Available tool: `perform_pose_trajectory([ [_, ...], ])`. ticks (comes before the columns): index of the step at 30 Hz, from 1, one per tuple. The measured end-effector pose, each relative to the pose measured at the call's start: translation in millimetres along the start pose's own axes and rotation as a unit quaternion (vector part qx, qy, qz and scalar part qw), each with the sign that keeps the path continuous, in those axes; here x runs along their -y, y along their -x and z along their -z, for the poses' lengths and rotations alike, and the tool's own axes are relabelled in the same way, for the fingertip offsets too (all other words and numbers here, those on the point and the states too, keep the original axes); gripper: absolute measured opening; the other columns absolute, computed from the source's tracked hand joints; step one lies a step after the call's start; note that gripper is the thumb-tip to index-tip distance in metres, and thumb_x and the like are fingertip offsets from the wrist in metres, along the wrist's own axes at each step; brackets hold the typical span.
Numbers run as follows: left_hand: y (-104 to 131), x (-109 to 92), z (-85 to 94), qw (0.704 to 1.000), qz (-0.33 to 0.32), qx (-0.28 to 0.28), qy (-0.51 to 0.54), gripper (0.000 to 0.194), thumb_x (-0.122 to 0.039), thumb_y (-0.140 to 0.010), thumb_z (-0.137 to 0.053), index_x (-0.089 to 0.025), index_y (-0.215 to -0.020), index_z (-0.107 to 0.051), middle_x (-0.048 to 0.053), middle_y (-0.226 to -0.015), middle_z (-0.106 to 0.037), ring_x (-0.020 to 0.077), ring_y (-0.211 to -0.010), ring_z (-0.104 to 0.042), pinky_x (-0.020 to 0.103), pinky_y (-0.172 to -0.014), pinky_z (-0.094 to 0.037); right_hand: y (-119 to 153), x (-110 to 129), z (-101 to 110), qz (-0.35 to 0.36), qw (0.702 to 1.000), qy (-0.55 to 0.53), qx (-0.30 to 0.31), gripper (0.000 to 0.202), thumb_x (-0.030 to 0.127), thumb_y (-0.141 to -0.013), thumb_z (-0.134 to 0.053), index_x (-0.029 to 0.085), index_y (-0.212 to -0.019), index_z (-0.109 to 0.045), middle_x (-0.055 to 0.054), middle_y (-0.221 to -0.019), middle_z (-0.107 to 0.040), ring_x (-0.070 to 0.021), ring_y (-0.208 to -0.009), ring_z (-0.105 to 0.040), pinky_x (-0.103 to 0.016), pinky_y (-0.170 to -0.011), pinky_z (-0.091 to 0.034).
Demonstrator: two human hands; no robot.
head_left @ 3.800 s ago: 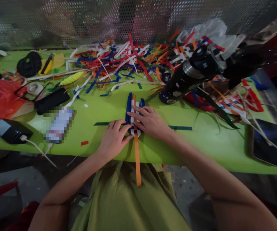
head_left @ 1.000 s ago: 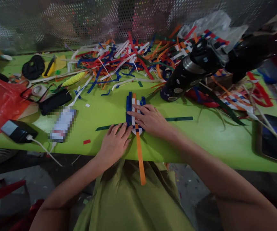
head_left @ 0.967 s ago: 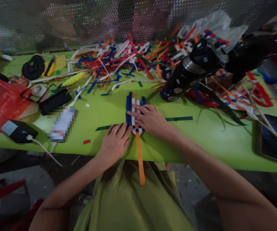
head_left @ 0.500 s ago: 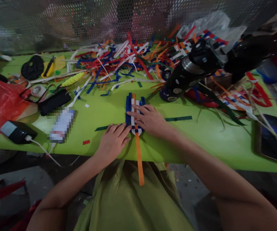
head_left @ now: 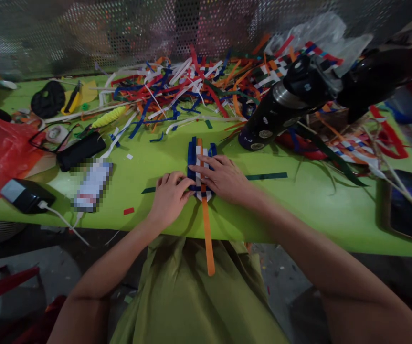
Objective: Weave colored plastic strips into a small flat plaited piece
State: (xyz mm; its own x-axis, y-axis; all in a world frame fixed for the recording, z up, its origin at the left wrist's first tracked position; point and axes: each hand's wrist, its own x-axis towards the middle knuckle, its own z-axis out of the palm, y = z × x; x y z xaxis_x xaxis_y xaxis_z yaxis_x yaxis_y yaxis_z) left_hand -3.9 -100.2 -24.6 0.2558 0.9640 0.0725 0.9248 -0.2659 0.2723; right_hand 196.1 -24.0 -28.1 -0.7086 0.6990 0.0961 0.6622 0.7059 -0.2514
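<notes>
A small weave of blue, white and orange strips (head_left: 199, 153) lies on the green table in front of me. Its long orange strip (head_left: 208, 239) runs toward me and hangs past the table edge. My right hand (head_left: 223, 177) rests on the weave's right side with its fingers spread flat. At the lower left of the weave, my left hand (head_left: 170, 196) has its thumb and index finger pinched together on a blue strip (head_left: 192, 188). A dark green strip (head_left: 268, 176) passes crosswise under both hands, its ends showing at either side.
A heap of coloured strips (head_left: 177, 91) spreads along the back of the table. A black bottle (head_left: 270, 114) stands at the right, with a tablet (head_left: 411, 205) nearer the edge. To the left are a phone (head_left: 93, 186), a black box (head_left: 26, 196) and a red plastic bag (head_left: 8, 148).
My left hand's fingers have drawn up from lying flat into a pinch at the weave's left edge. The right hand stays on the weave.
</notes>
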Motion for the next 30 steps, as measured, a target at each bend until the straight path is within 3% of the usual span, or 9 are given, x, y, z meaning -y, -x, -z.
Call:
perform_pose_trajectory([
  [7, -2, -7, 0.9, 1.000, 0.014, -0.003, -0.022, 0.021, -0.028, -0.099, -0.055, -0.027, -0.117, -0.065, 0.006, -0.116, -0.061, 0.0247, -0.104, -0.056, 0.040, -0.086, -0.045, -1, -1, -2, 0.006, 1.000, 0.002, 0.001, 0.045, 0.029, -0.101, -0.043, 0.030, -0.144, -0.056, -0.008, -0.151, -0.051, -0.0320, -0.126, -0.047, -0.050, -0.103, -0.041],
  [14, 11, -10, -5.2, 0.997, -0.038, -0.028, -0.053, 0.035, -0.022, -0.101, -0.044, -0.026, -0.130, -0.062, 0.008, -0.134, -0.060, 0.0265, -0.111, -0.056, 0.044, -0.089, -0.048, 0, -1, -2, 0.001, 1.000, 0.003, -0.010, 0.043, 0.032, -0.101, -0.043, 0.033, -0.142, -0.057, -0.007, -0.150, -0.052, -0.0321, -0.124, -0.047, -0.050, -0.100, -0.042],
  [21, 28, -19, -8.1, 0.995, -0.087, -0.017, -0.038, 0.045, -0.035, -0.103, -0.042, -0.016, -0.143, -0.051, 0.013, -0.146, -0.054, 0.0277, -0.135, -0.047, 0.047, -0.115, -0.039, 0, 0, -1, -0.005, 1.000, 0.010, 0.003, 0.044, 0.031, -0.101, -0.041, 0.032, -0.142, -0.057, -0.005, -0.152, -0.051, -0.0325, -0.125, -0.046, -0.050, -0.101, -0.042],
  [25, 35, -21, -8.8, 0.992, -0.106, 0.015, -0.066, 0.050, -0.046, -0.101, -0.046, -0.022, -0.145, -0.051, 0.016, -0.156, -0.043, 0.0325, -0.143, -0.040, 0.054, -0.116, -0.037, 0, 1, 1, -0.009, 1.000, 0.007, 0.011, 0.046, 0.030, -0.100, -0.045, 0.034, -0.145, -0.054, -0.005, -0.153, -0.050, -0.0325, -0.126, -0.046, -0.050, -0.102, -0.042],
  [30, 36, -20, -9.1, 0.989, -0.120, 0.027, -0.088, 0.054, -0.047, -0.099, -0.050, -0.021, -0.145, -0.049, 0.018, -0.155, -0.043, 0.0344, -0.145, -0.038, 0.055, -0.117, -0.036, 0, 1, 1, -0.008, 1.000, 0.008, 0.012, 0.048, 0.030, -0.100, -0.045, 0.035, -0.147, -0.052, -0.004, -0.152, -0.050, -0.0325, -0.125, -0.046, -0.050, -0.101, -0.042],
])
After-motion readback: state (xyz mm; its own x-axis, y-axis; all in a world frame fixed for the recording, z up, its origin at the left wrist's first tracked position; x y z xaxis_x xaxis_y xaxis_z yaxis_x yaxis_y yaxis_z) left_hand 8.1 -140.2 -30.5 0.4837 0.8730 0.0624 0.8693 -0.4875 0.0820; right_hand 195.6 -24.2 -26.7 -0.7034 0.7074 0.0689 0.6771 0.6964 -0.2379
